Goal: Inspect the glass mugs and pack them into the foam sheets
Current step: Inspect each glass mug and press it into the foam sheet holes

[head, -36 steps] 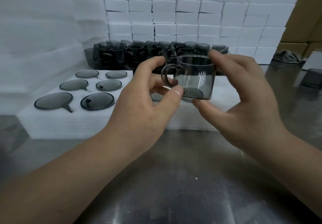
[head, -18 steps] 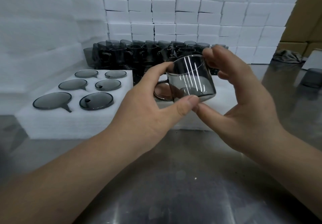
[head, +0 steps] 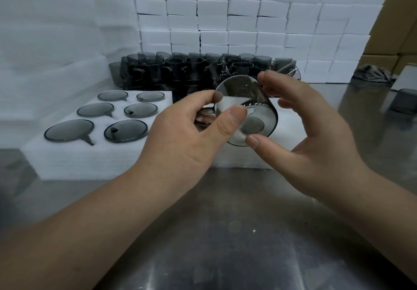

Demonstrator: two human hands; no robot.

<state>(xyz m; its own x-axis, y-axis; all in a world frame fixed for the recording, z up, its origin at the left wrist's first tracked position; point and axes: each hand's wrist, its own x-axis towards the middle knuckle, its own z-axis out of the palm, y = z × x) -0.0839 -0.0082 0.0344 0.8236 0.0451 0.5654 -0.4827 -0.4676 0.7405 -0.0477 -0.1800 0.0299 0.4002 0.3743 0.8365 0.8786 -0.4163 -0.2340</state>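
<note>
A smoky grey glass mug [head: 248, 107] is held in the air over the steel table, tilted with its base toward me and its handle down to the left. My left hand [head: 189, 136] pinches it with thumb and forefinger on its left side. My right hand [head: 309, 131] holds it from the right, thumb on the base rim and fingers behind the top. Below and behind lies a white foam sheet [head: 94, 159] with several mugs [head: 125, 130] sunk into its round holes.
Many loose grey mugs [head: 180, 68] stand in rows behind the foam sheet. White foam blocks [head: 248, 19] are stacked as a wall at the back, more foam at left. Cardboard boxes [head: 404, 19], a grey cloth [head: 372, 74] and one mug [head: 404, 100] are at right.
The mug was upright with its handle to the left; both hands have tipped it so its base now faces me. The hands stayed over the same spot.
</note>
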